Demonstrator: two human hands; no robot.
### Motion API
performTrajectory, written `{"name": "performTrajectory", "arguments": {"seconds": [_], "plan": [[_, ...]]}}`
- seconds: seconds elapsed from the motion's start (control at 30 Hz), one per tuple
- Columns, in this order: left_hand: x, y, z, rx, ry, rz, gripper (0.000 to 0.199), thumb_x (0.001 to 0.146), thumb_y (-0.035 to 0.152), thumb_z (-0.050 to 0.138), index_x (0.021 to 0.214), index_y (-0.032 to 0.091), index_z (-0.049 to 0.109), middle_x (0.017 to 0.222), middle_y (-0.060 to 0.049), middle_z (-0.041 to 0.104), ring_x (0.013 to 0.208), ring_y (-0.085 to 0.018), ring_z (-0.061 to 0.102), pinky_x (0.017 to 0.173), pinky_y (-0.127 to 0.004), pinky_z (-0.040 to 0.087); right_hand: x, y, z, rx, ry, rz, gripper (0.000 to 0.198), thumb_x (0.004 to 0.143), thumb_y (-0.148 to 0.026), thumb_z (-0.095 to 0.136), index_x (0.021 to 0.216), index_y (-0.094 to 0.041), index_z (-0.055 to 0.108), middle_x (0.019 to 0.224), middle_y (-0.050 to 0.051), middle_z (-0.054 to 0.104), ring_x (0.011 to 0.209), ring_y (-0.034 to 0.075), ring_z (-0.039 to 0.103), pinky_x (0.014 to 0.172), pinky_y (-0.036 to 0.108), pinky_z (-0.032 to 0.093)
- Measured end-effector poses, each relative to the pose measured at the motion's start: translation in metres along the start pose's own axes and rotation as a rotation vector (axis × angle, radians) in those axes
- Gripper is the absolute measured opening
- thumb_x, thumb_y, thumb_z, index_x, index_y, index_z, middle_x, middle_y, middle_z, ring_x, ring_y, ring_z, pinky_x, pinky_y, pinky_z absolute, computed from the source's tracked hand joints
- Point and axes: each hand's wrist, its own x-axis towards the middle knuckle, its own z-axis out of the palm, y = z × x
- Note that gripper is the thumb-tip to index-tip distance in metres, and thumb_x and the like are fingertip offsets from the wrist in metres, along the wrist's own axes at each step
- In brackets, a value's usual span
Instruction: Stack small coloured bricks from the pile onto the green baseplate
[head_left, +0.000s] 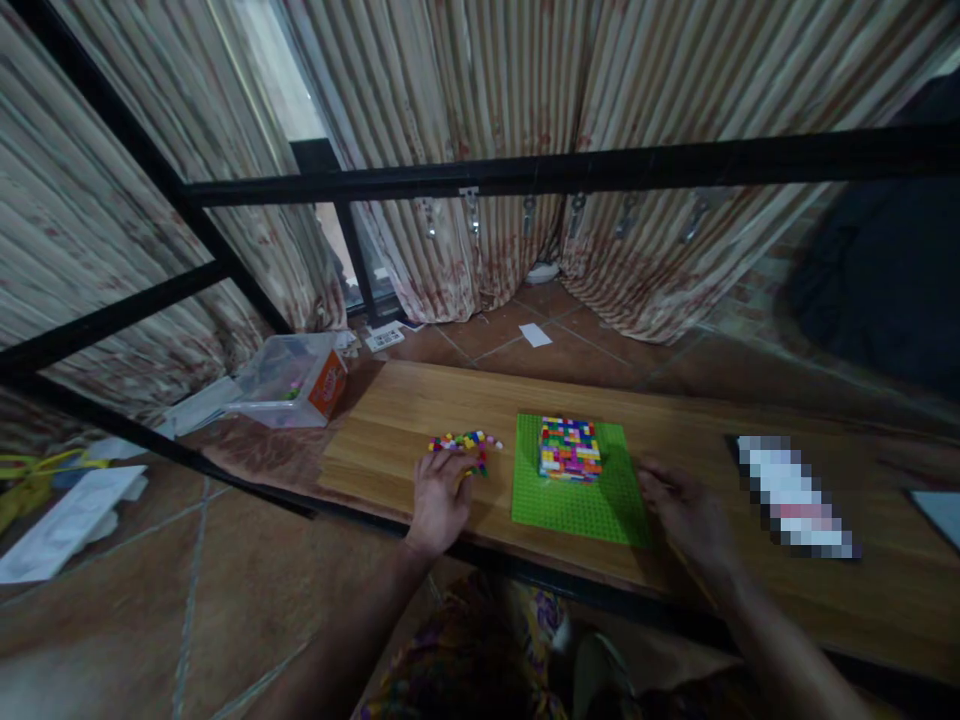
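Observation:
A block built of many-coloured toy bricks [570, 450] stands on a green studded baseplate [577, 515], toward its far side. Left of the baseplate lies a loose heap of small coloured bricks [469, 439] on the wooden tabletop. My left hand [441, 502] rests over the near side of this heap, fingers bent and thumb apart from them. Close to the baseplate's right edge is my right hand [686, 520], its thumb and fingers drawn together; whatever may be between them is hidden.
A clear plastic box [281, 385] with an orange label and some bricks inside sits beyond the table's left end. To the right lies a pixelated object [795, 500] on the table [397, 395]. A black metal bar [510, 172] crosses before the curtains.

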Motion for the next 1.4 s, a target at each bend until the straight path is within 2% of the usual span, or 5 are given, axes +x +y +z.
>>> {"name": "performTrajectory", "arguments": {"seconds": [0.17,0.37,0.53,0.97,1.4], "plan": [[0.002,-0.002,0.009,0.115,-0.098,0.067,0.029,0.08,0.013,0.058,0.102,0.029,0.067,0.112,-0.003,0.065,0.108,-0.022,0.053,0.094,-0.042,0.038,-0.007,-0.012,0.002,-0.077,-0.064,-0.041,0.04,0.081,-0.049,0.05,0.103,-0.02,0.066,0.102,0.01,0.07,0.079,0.022,0.066,0.072,0.036,0.05],[0.017,-0.004,0.022,0.237,-0.179,0.145,0.021,0.08,0.014,0.058,0.088,0.03,0.069,0.11,-0.002,0.067,0.107,-0.023,0.053,0.103,-0.05,0.028,-0.008,-0.015,-0.007,-0.089,-0.063,-0.071,0.036,0.081,-0.048,0.049,0.098,-0.023,0.067,0.095,0.008,0.07,0.078,0.021,0.065,0.071,0.034,0.049],[0.026,-0.005,0.017,0.24,-0.203,0.174,0.015,0.084,0.017,0.055,0.086,0.026,0.067,0.098,-0.004,0.069,0.097,-0.022,0.057,0.099,-0.045,0.035,-0.008,-0.018,-0.01,-0.077,-0.063,-0.057,0.037,0.081,-0.05,0.048,0.097,-0.022,0.068,0.097,0.008,0.07,0.078,0.021,0.065,0.069,0.033,0.048],[0.04,-0.009,0.023,-0.093,-0.021,-0.043,0.02,0.088,0.015,0.043,0.084,0.019,0.063,0.082,-0.004,0.068,0.08,-0.016,0.063,0.076,-0.03,0.049,-0.01,-0.02,-0.002,-0.037,-0.1,-0.083,0.034,0.082,-0.045,0.046,0.093,-0.022,0.069,0.089,0.007,0.071,0.072,0.021,0.064,0.067,0.033,0.049],[0.054,-0.011,0.036,0.012,-0.131,-0.055,0.018,0.087,0.018,0.052,0.089,0.023,0.069,0.092,-0.003,0.072,0.084,-0.016,0.066,0.077,-0.028,0.05,-0.011,-0.019,0.0,-0.061,-0.137,-0.133,0.028,0.083,-0.041,0.047,0.092,-0.023,0.068,0.094,0.006,0.07,0.081,0.021,0.065,0.075,0.033,0.049]]}}
